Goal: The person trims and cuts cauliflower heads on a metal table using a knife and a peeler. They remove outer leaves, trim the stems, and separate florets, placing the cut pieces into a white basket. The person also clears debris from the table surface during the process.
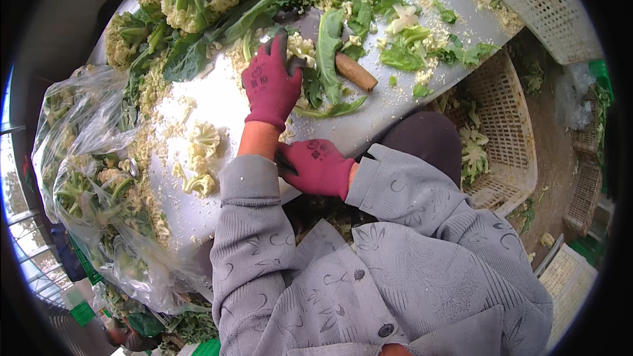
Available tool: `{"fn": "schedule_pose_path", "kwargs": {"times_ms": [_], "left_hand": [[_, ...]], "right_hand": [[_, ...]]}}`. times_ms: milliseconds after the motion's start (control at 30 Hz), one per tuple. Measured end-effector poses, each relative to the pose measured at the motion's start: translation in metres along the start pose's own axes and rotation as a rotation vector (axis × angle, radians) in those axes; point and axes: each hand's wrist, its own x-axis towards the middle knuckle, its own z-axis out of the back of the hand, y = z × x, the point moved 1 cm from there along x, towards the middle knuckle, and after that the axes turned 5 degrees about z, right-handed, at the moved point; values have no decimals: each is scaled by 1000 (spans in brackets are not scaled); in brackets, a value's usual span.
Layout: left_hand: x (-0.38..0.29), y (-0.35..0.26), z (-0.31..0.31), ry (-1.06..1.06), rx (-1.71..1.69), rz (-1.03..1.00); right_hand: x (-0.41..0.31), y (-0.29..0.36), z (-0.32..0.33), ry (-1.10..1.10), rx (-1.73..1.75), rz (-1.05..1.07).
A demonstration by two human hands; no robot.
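Observation:
My left hand (273, 81), in a dark red glove with dark fingertips, reaches over the metal table (232, 146). Its fingertips are among leaves beside a cauliflower floret (300, 48); whether they grip anything is unclear. Against my left wrist lies my gloved right hand (316, 168), fingers curled and partly hidden, so its hold cannot be seen. To the right of my left hand, a brown wooden handle (356, 71) sticks out from under a long green leaf (330, 49). Cut cauliflower florets (200, 158) lie left of my hands.
Cauliflower heads with leaves (198, 2) are heaped at the upper left. A clear plastic bag (94, 178) of cauliflower and leaves stands along the left edge. A perforated crate (514, 143) with trimmings is at the right, beside my knee. Another crate (549, 5) fills the upper right.

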Motion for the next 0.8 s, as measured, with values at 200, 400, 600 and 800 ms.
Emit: {"fn": "schedule_pose_path", "kwargs": {"times_ms": [200, 400, 600, 800], "left_hand": [[0, 34, -1, -172, -653, 135], [-44, 89, 78, -74, -820, 319], [-108, 125, 79, 59, -455, 330], [-115, 126, 68, 110, -402, 338]], "right_hand": [[1, 4, 6, 4, 30, 24], [0, -1, 8, 10, -54, 21], [-10, -14, 31, -114, -53, -112], [-10, -16, 31, -262, 60, -66]]}}
